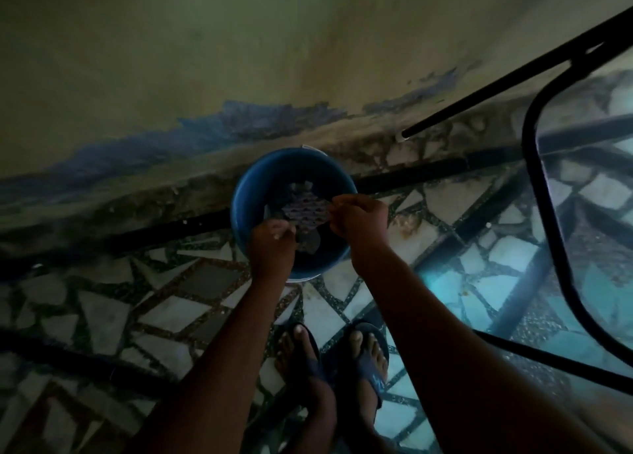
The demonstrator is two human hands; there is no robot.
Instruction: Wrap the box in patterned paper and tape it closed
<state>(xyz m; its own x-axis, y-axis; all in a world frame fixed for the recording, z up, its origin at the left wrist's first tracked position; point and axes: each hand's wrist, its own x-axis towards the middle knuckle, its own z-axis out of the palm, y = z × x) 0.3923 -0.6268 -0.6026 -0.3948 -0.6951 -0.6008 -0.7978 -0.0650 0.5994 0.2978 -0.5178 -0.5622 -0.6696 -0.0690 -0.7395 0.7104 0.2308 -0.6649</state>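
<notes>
Both hands, left (272, 244) and right (359, 219), pinch a patterned paper scrap (305, 210). It hangs over a blue bucket (246, 193) on the floor.

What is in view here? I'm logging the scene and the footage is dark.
Bucket: one, blue, on the floor by the wall.
Patterned paper scrap: one, dotted, held over the bucket.
Other scraps: a few, dark, inside the bucket.
Glass table: one, black frame, at right.
Floor: mosaic stone.
Wall: greenish, paint peeling low.
Sandals: two, blue, on the feet.
Left hand: pinches the scrap's lower edge.
Right hand: pinches its right edge.
</notes>
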